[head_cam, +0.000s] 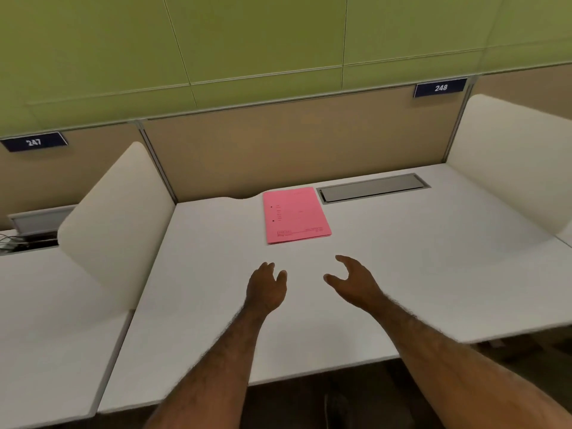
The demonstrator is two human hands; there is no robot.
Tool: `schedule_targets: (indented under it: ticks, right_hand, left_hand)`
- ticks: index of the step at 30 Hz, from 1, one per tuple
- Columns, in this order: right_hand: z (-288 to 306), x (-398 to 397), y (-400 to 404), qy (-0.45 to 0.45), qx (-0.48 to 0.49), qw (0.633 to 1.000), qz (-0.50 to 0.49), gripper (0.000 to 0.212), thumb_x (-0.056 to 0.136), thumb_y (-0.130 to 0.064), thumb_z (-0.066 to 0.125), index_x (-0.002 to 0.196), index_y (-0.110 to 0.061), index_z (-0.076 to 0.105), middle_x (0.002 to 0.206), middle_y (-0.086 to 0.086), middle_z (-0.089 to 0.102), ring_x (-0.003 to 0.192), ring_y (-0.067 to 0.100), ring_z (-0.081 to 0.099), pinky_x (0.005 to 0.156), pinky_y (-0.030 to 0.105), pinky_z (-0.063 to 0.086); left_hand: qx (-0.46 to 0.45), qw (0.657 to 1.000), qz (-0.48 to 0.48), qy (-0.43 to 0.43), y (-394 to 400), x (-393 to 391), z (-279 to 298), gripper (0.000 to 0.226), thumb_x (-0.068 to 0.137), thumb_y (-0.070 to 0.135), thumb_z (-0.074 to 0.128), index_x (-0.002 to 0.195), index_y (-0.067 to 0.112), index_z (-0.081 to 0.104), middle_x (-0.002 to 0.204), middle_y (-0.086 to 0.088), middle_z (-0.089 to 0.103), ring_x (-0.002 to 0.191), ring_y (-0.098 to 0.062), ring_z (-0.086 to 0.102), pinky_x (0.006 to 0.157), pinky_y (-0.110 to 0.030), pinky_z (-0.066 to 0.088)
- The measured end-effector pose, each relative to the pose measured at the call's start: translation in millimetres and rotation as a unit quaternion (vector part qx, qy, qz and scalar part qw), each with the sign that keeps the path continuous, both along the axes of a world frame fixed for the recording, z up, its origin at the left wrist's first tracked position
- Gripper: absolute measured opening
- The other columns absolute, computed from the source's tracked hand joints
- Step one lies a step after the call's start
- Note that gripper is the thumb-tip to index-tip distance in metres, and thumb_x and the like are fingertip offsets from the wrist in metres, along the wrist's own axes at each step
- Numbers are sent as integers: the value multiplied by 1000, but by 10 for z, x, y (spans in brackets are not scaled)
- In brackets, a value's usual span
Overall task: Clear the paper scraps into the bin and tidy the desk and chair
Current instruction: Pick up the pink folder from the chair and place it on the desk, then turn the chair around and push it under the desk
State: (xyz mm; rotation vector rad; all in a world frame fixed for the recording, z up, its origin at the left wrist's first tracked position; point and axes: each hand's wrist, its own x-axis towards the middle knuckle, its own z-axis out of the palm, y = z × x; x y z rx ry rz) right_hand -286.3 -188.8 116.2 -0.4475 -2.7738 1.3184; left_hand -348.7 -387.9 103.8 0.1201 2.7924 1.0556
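A pink paper folder (pixel 296 215) lies flat near the back middle of the white desk (pixel 402 274). Both of my bare arms reach over the desk in front of it. My left hand (pixel 266 287) hovers palm down with its fingers loosely curled, holding nothing. Just to its right, my right hand (pixel 353 280) is open, thumb and fingers spread, also with nothing in it. Both hands are a short way nearer to me than the folder and do not touch it. No paper scraps, bin or chair appear in view.
White curved dividers stand at the left (pixel 117 224) and right (pixel 513 162) of the desk. A grey cable hatch (pixel 373 187) is set in the desk behind the folder. A beige partition carries signs 247 (pixel 33 142) and 248 (pixel 440 87). A neighbouring desk (pixel 46 320) lies left.
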Motion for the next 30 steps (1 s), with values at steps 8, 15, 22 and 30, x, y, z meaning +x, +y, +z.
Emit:
schedule_targets:
  ticks: [8,15,22,30]
  right_hand:
    - [241,927,-49,20,28,999,0,70,84,-43,65,143,-16,39,150,3,40,138,20,35,113,35,27]
    - [344,1527,15,36,50,998,15,71,84,-47,63,144,-18,37,151,3,38,139,21,33,114,38,27]
    - [359,2379,314,47,60,997,29,71,85,-49,62,145,-20,35,153,1,35,140,20,31,114,37,25]
    - [203,3523,759,38,101,993,58,73,84,-50,61,144,-18,35,152,4,36,141,22,30,116,42,26]
  left_hand:
    - [-78,996,-42,31,-75,907,203,59,101,47,32,146,9,34,157,-11,28,144,-28,23,118,-41,18]
    - [-112,992,-47,30,4,1587,311,63,100,53,26,149,13,29,160,-9,21,147,-29,16,120,-45,14]
    - [-86,995,-33,41,340,2490,372,61,100,52,29,149,16,29,160,-7,19,148,-27,14,120,-43,11]
    - [-122,990,-48,55,880,3766,358,59,101,48,30,149,13,30,160,-10,20,147,-28,15,120,-47,13]
